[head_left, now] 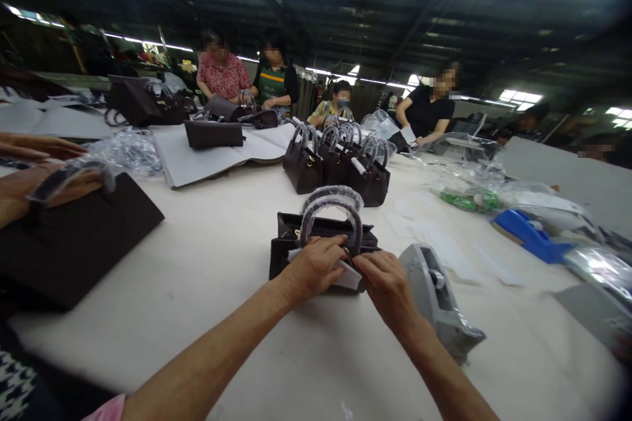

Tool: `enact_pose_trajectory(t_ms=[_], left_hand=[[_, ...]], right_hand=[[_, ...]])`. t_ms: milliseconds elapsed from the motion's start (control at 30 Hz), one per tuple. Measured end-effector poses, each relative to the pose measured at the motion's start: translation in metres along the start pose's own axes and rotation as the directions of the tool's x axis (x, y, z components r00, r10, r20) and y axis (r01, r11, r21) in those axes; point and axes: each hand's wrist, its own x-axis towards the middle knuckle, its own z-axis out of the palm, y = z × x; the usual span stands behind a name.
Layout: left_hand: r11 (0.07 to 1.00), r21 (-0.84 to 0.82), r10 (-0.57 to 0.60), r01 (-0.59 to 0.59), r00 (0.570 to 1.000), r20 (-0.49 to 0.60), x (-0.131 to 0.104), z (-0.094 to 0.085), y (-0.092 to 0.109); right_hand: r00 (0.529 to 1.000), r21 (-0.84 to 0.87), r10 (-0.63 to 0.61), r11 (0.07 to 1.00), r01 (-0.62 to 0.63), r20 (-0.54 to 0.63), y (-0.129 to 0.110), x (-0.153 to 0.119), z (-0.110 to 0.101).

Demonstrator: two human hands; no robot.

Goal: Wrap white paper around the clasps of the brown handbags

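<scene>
A small dark brown handbag (283,247) stands upright on the table in front of me, its top open and its two arched handles (332,200) wrapped in clear plastic film. My left hand (318,266) lies over the bag's front, fingers bent and gripping near the base of the front handle. Beneath those fingers a white strip (349,278) shows against the bag. At the front right corner, my right hand (388,279) is closed on the bag's edge, close to a small metal piece between the hands. Exactly what the fingertips pinch is partly hidden.
A grey tape dispenser (429,283) stands just right of my right hand, a blue one (530,233) farther right. Several finished-looking handbags (338,164) stand beyond. At left, another person's hands reach over a larger dark bag (99,237). Plastic film (126,150) lies behind it; co-workers stand opposite.
</scene>
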Motion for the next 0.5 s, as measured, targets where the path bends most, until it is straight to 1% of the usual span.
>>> enact_pose_trajectory(t_ms=[100, 200, 267, 333, 400, 433, 467, 500], left_hand=[[0.999, -0.027, -0.045, 0.045, 0.999, 0.001, -0.001, -0.003, 0.004], [1.000, -0.012, -0.007, 0.007, 0.999, 0.044, -0.003, -0.004, 0.007], [1.000, 0.002, 0.007, -0.008, 0.998, 0.054, -0.003, -0.003, 0.007], [1.000, 0.012, 0.011, -0.011, 0.999, 0.048, -0.004, -0.003, 0.006], [0.999, 0.033, 0.027, -0.029, 0.998, 0.049, -0.003, -0.003, 0.004], [0.998, 0.045, 0.033, -0.035, 0.998, 0.049, -0.003, -0.003, 0.004], [0.998, 0.056, 0.032, -0.034, 0.999, 0.044, -0.003, -0.002, 0.004], [0.997, 0.065, 0.026, -0.028, 0.999, 0.033, -0.003, -0.002, 0.005]], right_hand=[[0.998, 0.021, -0.027, 0.999, 0.026, 0.063, -0.002, -0.002, -0.002], [0.995, 0.032, -0.019, 0.999, 0.016, 0.095, -0.003, -0.008, -0.006], [0.992, -0.028, -0.016, 0.999, 0.019, 0.128, -0.006, -0.009, -0.008], [0.979, -0.108, -0.014, 0.993, 0.037, 0.204, -0.011, -0.007, -0.008], [0.965, -0.142, 0.030, 0.990, 0.007, 0.259, -0.016, -0.004, -0.006], [0.967, -0.127, 0.068, 0.991, -0.038, 0.247, -0.017, -0.003, -0.004], [0.973, -0.081, 0.111, 0.992, -0.096, 0.202, -0.017, -0.004, -0.002], [0.978, -0.005, 0.159, 0.987, -0.160, 0.131, -0.016, -0.006, -0.001]])
